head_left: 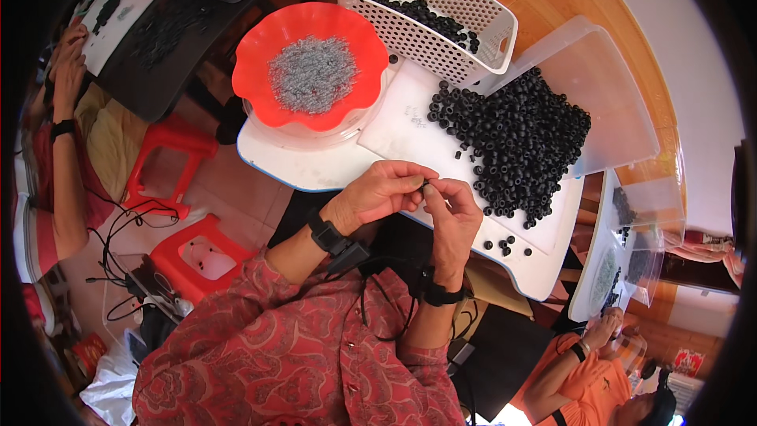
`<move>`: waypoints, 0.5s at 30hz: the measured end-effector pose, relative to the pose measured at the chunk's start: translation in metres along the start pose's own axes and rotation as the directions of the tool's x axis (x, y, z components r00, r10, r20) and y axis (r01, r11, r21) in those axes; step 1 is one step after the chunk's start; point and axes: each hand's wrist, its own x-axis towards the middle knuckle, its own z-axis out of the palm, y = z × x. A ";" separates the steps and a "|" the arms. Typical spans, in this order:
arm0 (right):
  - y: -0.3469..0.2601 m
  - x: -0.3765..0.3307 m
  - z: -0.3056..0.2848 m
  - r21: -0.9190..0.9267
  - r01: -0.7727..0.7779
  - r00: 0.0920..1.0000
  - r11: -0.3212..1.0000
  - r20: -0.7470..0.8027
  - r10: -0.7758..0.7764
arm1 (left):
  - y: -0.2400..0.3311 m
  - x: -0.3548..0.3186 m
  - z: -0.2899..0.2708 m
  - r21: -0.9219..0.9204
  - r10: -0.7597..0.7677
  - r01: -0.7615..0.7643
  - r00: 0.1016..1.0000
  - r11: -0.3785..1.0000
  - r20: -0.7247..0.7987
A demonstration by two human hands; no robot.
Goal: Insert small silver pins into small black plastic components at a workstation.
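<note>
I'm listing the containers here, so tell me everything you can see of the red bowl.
The red bowl is round, with a wavy rim, and looks like plastic. It stands upright at the left end of the white table, left of the perforated basket, holding small greyish pieces. A clear, rounded edge shows beneath. Left hand and right hand are apart from it.

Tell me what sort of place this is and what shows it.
Probably a small hand-assembly workshop: there is a heap of small black hollow parts, a red wavy-rimmed bowl of small grey pieces, and a person in an orange shirt at another parts-strewn table.
</note>
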 end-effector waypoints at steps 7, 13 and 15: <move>0.026 0.036 -0.003 -0.634 0.192 0.891 0.749 -0.208 -0.404 | -0.002 0.001 0.001 -0.067 0.075 -0.076 0.997 0.995 -0.019; 0.038 0.055 0.002 -0.788 0.109 0.908 0.606 -0.169 -0.384 | -0.004 0.001 -0.002 -0.078 0.104 -0.105 0.994 0.991 -0.022; 0.037 0.056 0.003 -0.836 0.093 0.914 0.541 -0.144 -0.380 | -0.004 0.001 -0.002 -0.079 0.113 -0.114 0.993 0.990 -0.024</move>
